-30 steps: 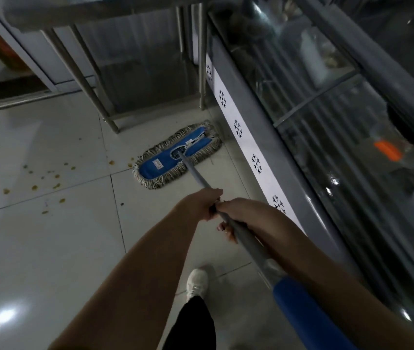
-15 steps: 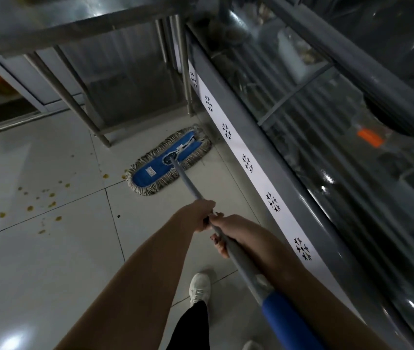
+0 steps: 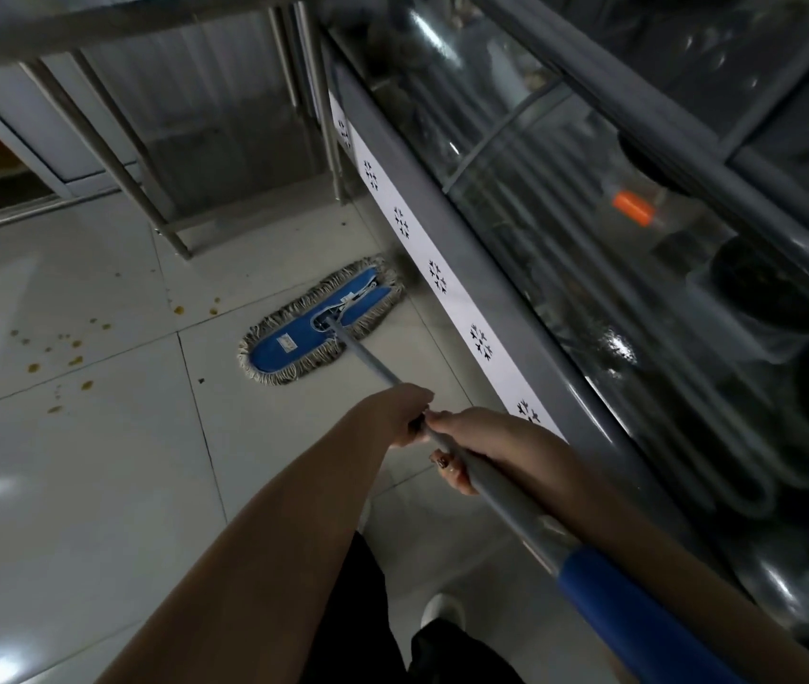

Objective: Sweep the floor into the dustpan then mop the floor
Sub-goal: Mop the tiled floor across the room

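Note:
A flat mop with a blue pad and grey fringe [image 3: 316, 328] lies on the white tiled floor [image 3: 71, 486], close to the base of a glass display counter. Its grey metal handle [image 3: 367, 360] runs back toward me and ends in a blue grip [image 3: 639, 614]. My left hand [image 3: 400, 412] grips the handle ahead of my right hand [image 3: 481, 441], which also grips it; the two hands touch. Small yellow-brown spots [image 3: 54, 355] dot the tiles left of the mop. No dustpan is in view.
The glass display counter [image 3: 590, 288] runs along the right, with a white snowflake-patterned strip [image 3: 442, 283] at its base. A steel table's legs [image 3: 145, 190] stand on the floor beyond the mop. My white shoe [image 3: 442, 612] is below the hands.
The mop head has been drawn back toward me along the counter base, away from the steel table legs. Both hands keep their grip on the handle.

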`<state>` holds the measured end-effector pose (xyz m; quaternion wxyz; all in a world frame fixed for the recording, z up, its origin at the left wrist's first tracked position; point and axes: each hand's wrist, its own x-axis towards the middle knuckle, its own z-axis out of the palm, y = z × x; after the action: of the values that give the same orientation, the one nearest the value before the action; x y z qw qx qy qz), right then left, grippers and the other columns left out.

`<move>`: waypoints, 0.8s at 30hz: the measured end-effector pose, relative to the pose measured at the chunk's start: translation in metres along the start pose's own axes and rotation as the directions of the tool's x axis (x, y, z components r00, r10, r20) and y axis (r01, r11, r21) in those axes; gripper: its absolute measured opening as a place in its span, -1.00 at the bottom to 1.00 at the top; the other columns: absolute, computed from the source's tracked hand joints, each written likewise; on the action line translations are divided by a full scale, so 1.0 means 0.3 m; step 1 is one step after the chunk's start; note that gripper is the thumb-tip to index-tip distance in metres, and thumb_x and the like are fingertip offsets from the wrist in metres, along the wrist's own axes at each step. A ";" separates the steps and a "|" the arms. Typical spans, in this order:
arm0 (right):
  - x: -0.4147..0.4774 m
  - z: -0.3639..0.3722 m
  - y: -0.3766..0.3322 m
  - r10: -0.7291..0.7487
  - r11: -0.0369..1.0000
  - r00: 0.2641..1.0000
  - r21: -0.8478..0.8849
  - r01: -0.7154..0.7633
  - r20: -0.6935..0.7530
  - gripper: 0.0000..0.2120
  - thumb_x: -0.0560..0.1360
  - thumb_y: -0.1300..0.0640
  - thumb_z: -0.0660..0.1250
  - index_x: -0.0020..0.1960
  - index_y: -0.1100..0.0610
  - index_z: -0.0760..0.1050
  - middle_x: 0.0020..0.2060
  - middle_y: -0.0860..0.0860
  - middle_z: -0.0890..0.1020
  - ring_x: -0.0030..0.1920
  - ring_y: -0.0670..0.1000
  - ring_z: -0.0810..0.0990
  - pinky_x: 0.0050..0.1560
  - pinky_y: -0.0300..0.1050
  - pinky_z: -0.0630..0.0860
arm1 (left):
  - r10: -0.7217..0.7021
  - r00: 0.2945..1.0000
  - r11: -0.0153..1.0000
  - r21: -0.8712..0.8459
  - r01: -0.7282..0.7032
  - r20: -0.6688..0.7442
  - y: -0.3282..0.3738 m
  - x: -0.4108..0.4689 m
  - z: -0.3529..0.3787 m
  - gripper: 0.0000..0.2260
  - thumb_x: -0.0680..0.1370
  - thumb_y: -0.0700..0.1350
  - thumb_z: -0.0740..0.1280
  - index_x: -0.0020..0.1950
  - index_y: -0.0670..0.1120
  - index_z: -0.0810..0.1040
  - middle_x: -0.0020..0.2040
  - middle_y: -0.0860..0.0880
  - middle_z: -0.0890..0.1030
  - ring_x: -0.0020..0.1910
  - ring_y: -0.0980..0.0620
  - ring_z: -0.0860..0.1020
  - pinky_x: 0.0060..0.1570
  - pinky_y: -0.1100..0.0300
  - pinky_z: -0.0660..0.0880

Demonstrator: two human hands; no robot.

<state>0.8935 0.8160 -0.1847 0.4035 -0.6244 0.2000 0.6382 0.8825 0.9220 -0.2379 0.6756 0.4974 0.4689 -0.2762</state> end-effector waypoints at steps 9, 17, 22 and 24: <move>-0.094 -0.023 0.109 0.021 0.998 0.997 -0.064 -0.025 -0.068 -0.60 0.57 -0.09 0.24 -0.23 0.22 0.35 -0.55 0.05 0.38 -0.76 -0.11 0.31 -0.67 -0.43 0.30 | 0.011 0.999 1.000 -0.010 -0.010 0.047 -0.100 -0.069 0.070 -0.76 0.64 -0.20 0.12 -0.24 -0.16 0.27 -0.36 -0.04 0.32 -0.75 0.15 0.36 -0.68 0.39 0.37; -0.043 0.062 0.000 -0.011 0.996 0.995 -0.094 0.001 -0.104 -0.66 0.58 -0.05 0.23 -0.21 0.20 0.40 -0.56 0.05 0.44 -0.74 -0.11 0.32 -0.65 -0.43 0.30 | 0.033 0.994 0.996 -0.089 -0.023 0.108 -0.036 -0.010 -0.064 -0.77 0.63 -0.17 0.16 -0.22 -0.15 0.27 -0.36 -0.04 0.31 -0.76 0.16 0.35 -0.67 0.38 0.36; -0.024 0.082 -0.182 -0.062 0.990 0.995 -0.128 0.052 -0.072 -0.65 0.58 -0.04 0.24 -0.17 0.24 0.45 -0.48 0.06 0.44 -0.71 -0.12 0.35 -0.65 -0.41 0.31 | 0.050 0.989 0.995 -0.095 -0.037 0.137 0.112 0.060 -0.162 -0.78 0.63 -0.18 0.15 -0.20 -0.16 0.27 -0.37 -0.05 0.35 -0.72 0.15 0.38 -0.61 0.35 0.39; 0.023 0.114 -0.255 -0.034 0.993 0.998 -0.117 0.028 -0.052 -0.64 0.57 -0.07 0.25 -0.11 0.24 0.49 -0.53 0.05 0.45 -0.71 -0.11 0.36 -0.64 -0.41 0.32 | 0.055 0.989 0.995 -0.087 -0.043 0.140 0.172 0.093 -0.217 -0.77 0.64 -0.19 0.12 -0.21 -0.16 0.25 -0.35 -0.06 0.34 -0.75 0.14 0.37 -0.64 0.35 0.39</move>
<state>0.9310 0.8894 -0.1673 0.3708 -0.6668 0.1637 0.6253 0.9139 1.0034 -0.2462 0.7342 0.4591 0.4181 -0.2746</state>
